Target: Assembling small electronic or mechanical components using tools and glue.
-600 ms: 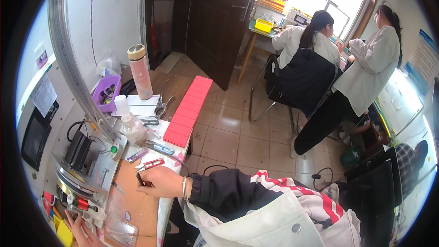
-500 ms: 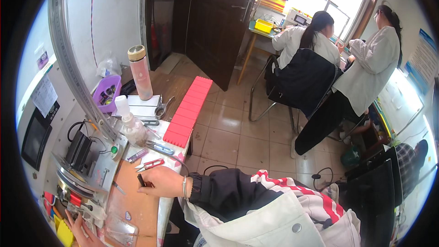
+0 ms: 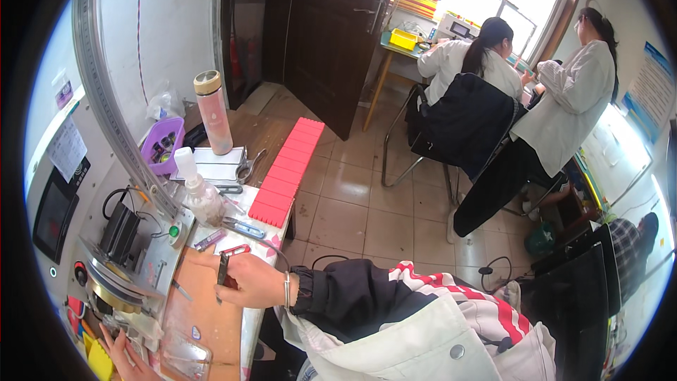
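Note:
My right hand [image 3: 255,279] is closed around a slim dark tool [image 3: 223,268], probably tweezers, held above the brown work board [image 3: 211,321]. Its index finger points left across the board. Beneath that hand lie the red-handled thread snips [image 3: 238,250], partly covered. My left hand [image 3: 125,358] is at the lower left with fingers stretched and apart, beside the machine's fixture [image 3: 141,330] under a round brass-coloured head [image 3: 116,300]. Whether it touches the fixture I cannot tell. A clear plastic box [image 3: 186,357] and a small blue-and-white piece [image 3: 196,332] lie on the board.
A squeeze bottle [image 3: 202,201], blue-handled snips [image 3: 244,227], a pink drinking bottle [image 3: 215,116], a purple basket [image 3: 161,147] and a long red ridged strip [image 3: 288,173] stand or lie beyond the board. Two people are by the window; another sits at far right.
My right hand has shifted slightly and turned, so the dark tool shows at greater length and the index finger extends left. A red part under the machine's round head is no longer visible.

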A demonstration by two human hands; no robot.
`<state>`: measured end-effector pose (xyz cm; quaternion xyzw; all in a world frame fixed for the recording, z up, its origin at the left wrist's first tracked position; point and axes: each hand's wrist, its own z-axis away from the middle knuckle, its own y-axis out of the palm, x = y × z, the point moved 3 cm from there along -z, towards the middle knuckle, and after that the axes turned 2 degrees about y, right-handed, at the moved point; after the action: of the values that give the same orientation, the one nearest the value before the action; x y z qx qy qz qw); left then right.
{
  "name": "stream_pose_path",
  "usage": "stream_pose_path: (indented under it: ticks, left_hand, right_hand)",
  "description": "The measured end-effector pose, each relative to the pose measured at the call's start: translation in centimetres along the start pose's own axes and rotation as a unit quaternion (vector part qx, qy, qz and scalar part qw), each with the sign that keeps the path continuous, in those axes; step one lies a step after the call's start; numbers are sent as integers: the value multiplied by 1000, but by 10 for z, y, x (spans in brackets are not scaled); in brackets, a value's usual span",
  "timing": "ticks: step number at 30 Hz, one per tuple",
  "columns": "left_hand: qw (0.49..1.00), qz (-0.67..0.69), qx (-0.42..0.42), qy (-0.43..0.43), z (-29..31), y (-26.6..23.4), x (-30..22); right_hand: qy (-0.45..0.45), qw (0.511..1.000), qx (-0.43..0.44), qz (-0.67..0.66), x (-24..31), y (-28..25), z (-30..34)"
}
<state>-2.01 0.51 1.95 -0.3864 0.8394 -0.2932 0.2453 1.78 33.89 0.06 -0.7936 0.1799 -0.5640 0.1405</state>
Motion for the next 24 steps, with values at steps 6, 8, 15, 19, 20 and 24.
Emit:
stream_pose_path:
  ticks: [6, 8, 15, 19, 20, 24]
  left_hand:
    - [1000, 2, 10, 20, -3, 0, -3]
    - [999, -29, 16, 7, 3, -9, 2]
    - [1000, 4, 8, 15, -7, 2, -7]
    - [999, -29, 6, 36, -12, 0, -11]
    - [995, -70, -4, 73, -12, -1, -13]
    - [999, -26, 19, -25, 28, 0, 38]
  right_hand:
    - [0, 999, 34, 24, -20, 7, 2]
    - [-6, 991, 56, -122, -30, 28, -7]
    - [-15, 963, 27, -269, -18, 10, -5]
    - [11, 953, 48, -298, -7, 8, -7]
    - [51, 939, 63, -333, -4, 7, -7]
    - [77, 928, 66, -358, 19, 14, -18]
